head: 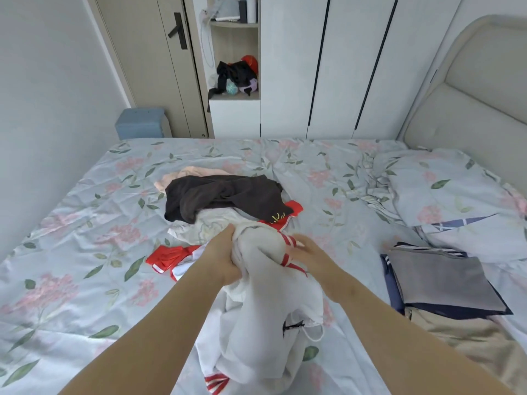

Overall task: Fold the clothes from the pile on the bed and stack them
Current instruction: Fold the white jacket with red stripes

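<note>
White top (265, 295) with red stripes hangs bunched over the near middle of the bed (85, 252), long way near to far. The left hand (225, 255) has its fingers curled tight round the far end. The right hand (310, 256) touches it just to the right; its fingers are blurred, so I cannot tell their hold. The pile (222, 198) lies just beyond.

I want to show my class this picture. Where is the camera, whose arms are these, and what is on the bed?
No machine here: the camera sits on a person's head, looking down at their bare arms. The left hand grips a bunched white garment with red stripes; the right hand touches it, too blurred to judge its grip. Behind, on the bed, lies the unfolded pile. To the right sits a stack of folded clothes.
</note>
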Available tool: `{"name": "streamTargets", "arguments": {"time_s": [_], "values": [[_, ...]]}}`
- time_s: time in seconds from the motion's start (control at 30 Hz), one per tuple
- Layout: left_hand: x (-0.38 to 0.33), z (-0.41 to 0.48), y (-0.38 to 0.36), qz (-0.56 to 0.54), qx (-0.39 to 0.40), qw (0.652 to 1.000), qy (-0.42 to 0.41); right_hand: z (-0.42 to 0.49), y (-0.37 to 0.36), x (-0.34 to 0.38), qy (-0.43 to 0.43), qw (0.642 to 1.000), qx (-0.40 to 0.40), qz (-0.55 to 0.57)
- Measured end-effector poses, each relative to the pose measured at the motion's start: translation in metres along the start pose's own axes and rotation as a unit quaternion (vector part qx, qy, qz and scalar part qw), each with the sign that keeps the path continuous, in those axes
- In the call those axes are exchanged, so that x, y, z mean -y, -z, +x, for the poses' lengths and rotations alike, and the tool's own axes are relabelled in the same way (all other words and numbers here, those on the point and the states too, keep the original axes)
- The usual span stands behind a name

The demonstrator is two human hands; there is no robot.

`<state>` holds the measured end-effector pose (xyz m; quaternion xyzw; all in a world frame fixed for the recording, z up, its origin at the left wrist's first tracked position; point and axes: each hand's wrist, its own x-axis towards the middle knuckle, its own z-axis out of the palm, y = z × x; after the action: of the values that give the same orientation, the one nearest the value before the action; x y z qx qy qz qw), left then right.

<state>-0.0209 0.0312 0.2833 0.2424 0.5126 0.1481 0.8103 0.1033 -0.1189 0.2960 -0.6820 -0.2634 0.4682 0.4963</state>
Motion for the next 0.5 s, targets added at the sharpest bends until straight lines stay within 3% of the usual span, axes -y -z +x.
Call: {"name": "streamTargets", "arguments": {"time_s": [0.1,0.23,0.33,0.4,0.43,0.47,0.5], "values": [[-0.003,-0.013,-0.008,-0.018,0.03,0.999,-0.007,0.004,-0.005,-0.021,-0.025,0.999,0.032,-0.025],[-0.011,-0.025,-0.007,-0.02,0.065,0.997,-0.039,0.012,0.0,-0.023,-0.01,0.994,-0.027,-0.11],[-0.015,-0.026,0.006,0.03,0.057,0.997,-0.039,0.015,0.003,-0.013,-0.001,0.998,-0.036,-0.049],[-0.017,-0.023,0.014,0.125,0.008,0.991,-0.052,0.017,0.004,-0.004,0.0,0.997,-0.073,0.003],[-0.019,-0.021,0.018,0.223,-0.037,0.971,-0.084,0.018,0.004,0.0,0.006,0.996,-0.094,0.006],[-0.019,-0.02,0.021,0.339,-0.087,0.928,-0.13,0.018,0.004,0.004,0.016,0.994,-0.106,-0.004],[-0.017,-0.02,0.022,0.449,-0.137,0.863,-0.189,0.018,0.004,0.008,0.035,0.993,-0.108,-0.022]]}}
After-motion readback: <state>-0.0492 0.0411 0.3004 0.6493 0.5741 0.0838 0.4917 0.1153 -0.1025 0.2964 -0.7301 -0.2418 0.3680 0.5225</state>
